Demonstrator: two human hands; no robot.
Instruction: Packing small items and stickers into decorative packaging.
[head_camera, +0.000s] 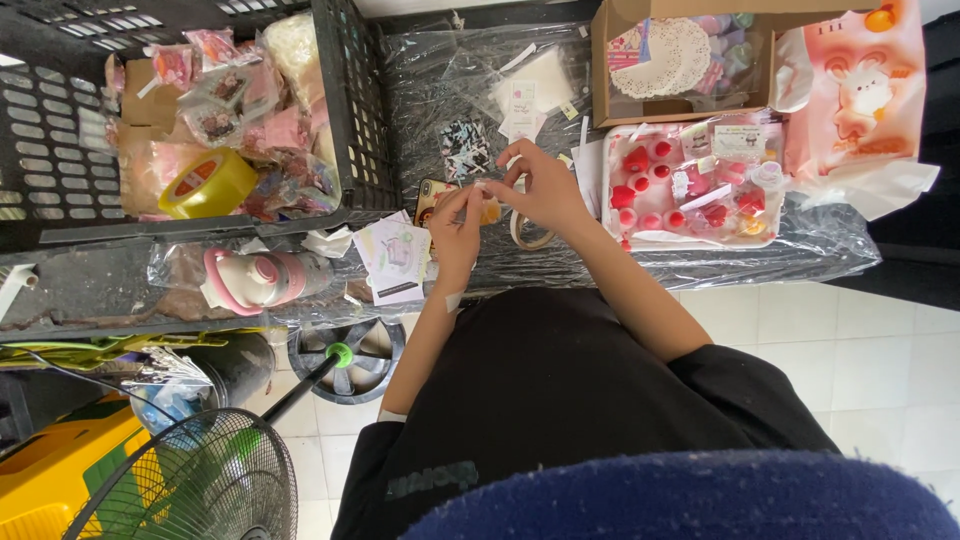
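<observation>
Both hands meet over the middle of the table, pinching one small orange piece between them. The left hand grips its left end with closed fingers, and the right hand holds its right end, so the piece lies left to right, equally near to both.

A small clear packet with an orange item inside (details blurred) pinched above the plastic-covered table
</observation>
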